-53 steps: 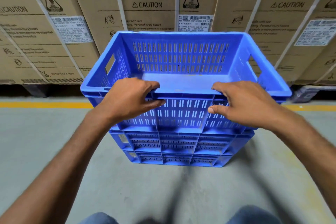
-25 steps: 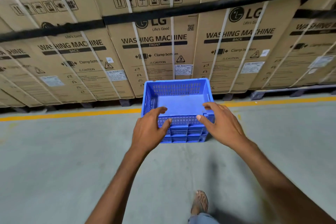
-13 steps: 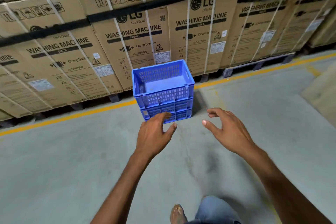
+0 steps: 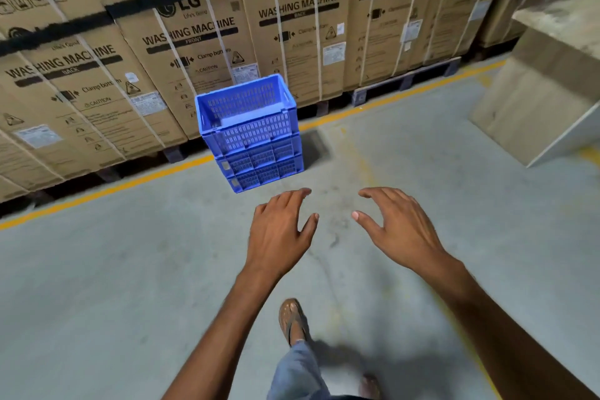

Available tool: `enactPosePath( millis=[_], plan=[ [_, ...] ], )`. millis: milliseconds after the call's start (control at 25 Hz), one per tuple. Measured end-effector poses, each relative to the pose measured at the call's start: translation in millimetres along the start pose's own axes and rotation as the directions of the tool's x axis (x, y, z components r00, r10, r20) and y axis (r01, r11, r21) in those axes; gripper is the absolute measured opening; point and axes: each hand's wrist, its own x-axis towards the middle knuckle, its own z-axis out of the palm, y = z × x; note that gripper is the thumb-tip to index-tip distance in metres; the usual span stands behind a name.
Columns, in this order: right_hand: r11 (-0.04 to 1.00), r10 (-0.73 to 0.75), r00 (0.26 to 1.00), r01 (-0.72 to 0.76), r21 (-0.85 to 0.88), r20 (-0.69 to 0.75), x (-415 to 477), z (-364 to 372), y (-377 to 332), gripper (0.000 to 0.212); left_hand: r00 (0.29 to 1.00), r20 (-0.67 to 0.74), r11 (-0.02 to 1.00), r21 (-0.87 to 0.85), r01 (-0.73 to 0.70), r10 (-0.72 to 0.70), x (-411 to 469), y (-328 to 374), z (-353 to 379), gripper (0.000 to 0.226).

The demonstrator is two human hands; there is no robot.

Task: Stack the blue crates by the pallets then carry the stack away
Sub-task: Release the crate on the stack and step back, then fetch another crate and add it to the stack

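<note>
A stack of blue slotted crates (image 4: 253, 136) stands on the grey floor beside the yellow line, in front of the palletised boxes. The top crate is open and looks empty inside. My left hand (image 4: 279, 230) and my right hand (image 4: 394, 227) hover palm down over the floor, well short of the stack and touching nothing. The fingers of both hands are spread and hold nothing.
A wall of strapped washing machine cartons (image 4: 201, 39) on wooden pallets (image 4: 406, 78) runs behind the crates. A yellow floor line (image 4: 113, 187) marks their edge. A large beige block (image 4: 545, 88) stands at the right. My sandalled foot (image 4: 292, 318) is below my hands.
Both hands let go of the top crate's rim and drew back. The stack has dropped farther away and slid left in view as I stepped back and turned right.
</note>
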Motion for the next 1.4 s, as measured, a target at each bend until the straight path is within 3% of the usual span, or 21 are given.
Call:
enactPosePath(
  millis=[240,400,640,1000,1400],
  plan=[
    [0.952,0.287,0.958,-0.284,0.114,-0.015,-164.7,-32.4,23.5,0.041,0.981,0.103,0.987,-0.03,-0.161,0.163,-101.0,77.4,16.7,0.048],
    [0.868,0.483,0.872,-0.465,0.174,-0.081,-270.8,-44.0,14.7,0.038,0.938,0.182,0.951,-0.149,-0.271,0.296,-162.7,114.0,18.9,0.05],
    [0.73,0.679,0.725,-0.652,0.203,-0.116,-425.1,-63.4,-16.8,0.036,0.856,0.277,0.864,-0.397,-0.311,0.436,-255.1,175.6,26.1,0.047],
    [0.503,0.86,0.427,-0.802,0.322,-0.279,-650.5,-99.7,-15.8,0.031,0.596,0.317,0.666,-0.487,-0.565,0.738,-400.4,316.2,42.1,0.048],
    [0.236,0.951,0.109,-0.862,0.449,-0.29,-953.0,-170.6,22.2,0.027,0.365,0.374,0.522,-0.643,-0.56,0.853,-628.7,535.9,81.6,0.043]
  ],
)
